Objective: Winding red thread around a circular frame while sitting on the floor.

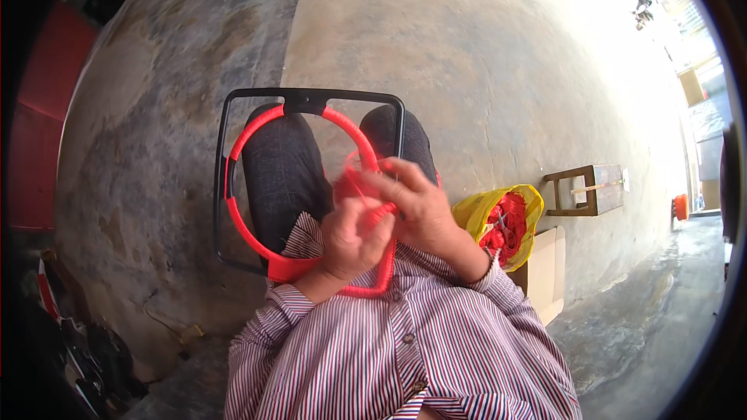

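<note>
A black rectangular frame (219, 179) with a round inner hoop (247, 225) lies across my thighs. Bright red cord is wound around much of the hoop, and a few stretches of it stay black. At the hoop's right side my left hand (346, 239) is closed, thumb and fingers curled together on red cord. My right hand (420, 206) is just beside it, its fingers bent over the hoop and smeared by motion. A blurred bundle of red cord (352, 185) shows at the fingertips. Exactly how the right fingers grip the cord is hidden.
By my right thigh stands a yellow bag (476, 204) with a tangle of red cord (510, 225) inside. A cardboard box (545, 268) is next to it. Farther right, a small wooden stool (595, 190) rests on the concrete floor (405, 31). Dark clutter lies at lower left.
</note>
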{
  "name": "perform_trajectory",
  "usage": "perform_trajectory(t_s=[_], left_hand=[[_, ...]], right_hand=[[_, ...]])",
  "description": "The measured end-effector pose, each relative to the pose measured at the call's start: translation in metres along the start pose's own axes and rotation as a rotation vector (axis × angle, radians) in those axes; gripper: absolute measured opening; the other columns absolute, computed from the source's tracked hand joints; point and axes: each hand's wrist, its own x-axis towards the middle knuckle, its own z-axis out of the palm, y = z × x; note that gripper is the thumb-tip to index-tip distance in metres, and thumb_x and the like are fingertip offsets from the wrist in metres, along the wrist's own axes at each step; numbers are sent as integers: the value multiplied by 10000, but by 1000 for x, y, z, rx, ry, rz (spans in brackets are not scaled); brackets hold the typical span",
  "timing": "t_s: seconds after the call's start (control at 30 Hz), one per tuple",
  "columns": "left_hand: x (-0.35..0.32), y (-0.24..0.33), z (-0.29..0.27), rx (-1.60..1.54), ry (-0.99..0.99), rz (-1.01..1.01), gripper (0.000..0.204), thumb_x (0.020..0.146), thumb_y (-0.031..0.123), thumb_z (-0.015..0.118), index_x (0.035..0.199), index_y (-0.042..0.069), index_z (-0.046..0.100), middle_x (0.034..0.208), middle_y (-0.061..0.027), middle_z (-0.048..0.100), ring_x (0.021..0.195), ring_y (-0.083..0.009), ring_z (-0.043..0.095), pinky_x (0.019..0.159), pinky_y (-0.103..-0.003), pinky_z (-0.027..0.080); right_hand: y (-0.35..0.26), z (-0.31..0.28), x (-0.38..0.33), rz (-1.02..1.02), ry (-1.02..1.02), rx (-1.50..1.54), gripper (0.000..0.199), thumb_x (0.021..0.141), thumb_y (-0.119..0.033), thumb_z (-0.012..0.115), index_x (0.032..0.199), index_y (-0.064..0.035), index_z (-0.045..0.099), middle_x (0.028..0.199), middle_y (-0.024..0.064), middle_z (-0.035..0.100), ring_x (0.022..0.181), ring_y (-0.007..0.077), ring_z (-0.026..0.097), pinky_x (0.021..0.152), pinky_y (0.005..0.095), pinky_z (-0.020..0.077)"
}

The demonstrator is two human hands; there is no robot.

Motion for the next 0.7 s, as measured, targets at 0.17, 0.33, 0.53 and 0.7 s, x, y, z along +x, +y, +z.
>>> perform_trajectory(t_s=[0.17, 0.33, 0.53, 0.7], left_hand=[[-7, -9, 0, -621, 53, -314, 146, 885, 145, 548, 958, 19, 563, 733, 27, 555, 600, -45, 472, 544, -198, 365], [6, -17, -6, -802, 147, -603, 112, 898, 128, 556, 812, 60, 577, 616, 77, 446, 495, -1, 345, 444, -156, 260], [18, -23, 4, -875, 54, -808, 225, 845, 121, 480, 1038, 21, 536, 805, -1, 532, 627, -76, 459, 604, -200, 390], [27, -14, -1, -1158, -149, -861, 525, 701, 101, 420, 1205, -34, 472, 1065, -134, 600, 925, -234, 607, 894, -340, 473]], right_hand=[[29, -10, -15, -8, 95, 402, 524, 678, -38, 760, 1172, -96, 594, 1198, 75, 548, 976, 178, 609, 856, 283, 465], [58, -70, -36, 558, 557, 1230, 468, 860, -245, 552, 1245, 13, 497, 1146, 129, 561, 1044, 226, 562, 901, 394, 481], [117, -101, -73, 592, 811, 1429, 107, 890, -177, 548, 902, -72, 529, 658, 5, 501, 530, 102, 452, 501, 260, 416], [51, -36, -44, 827, 42, 1066, 388, 817, -66, 590, 1194, -5, 526, 713, -11, 551, 582, 83, 530, 530, 236, 449]])
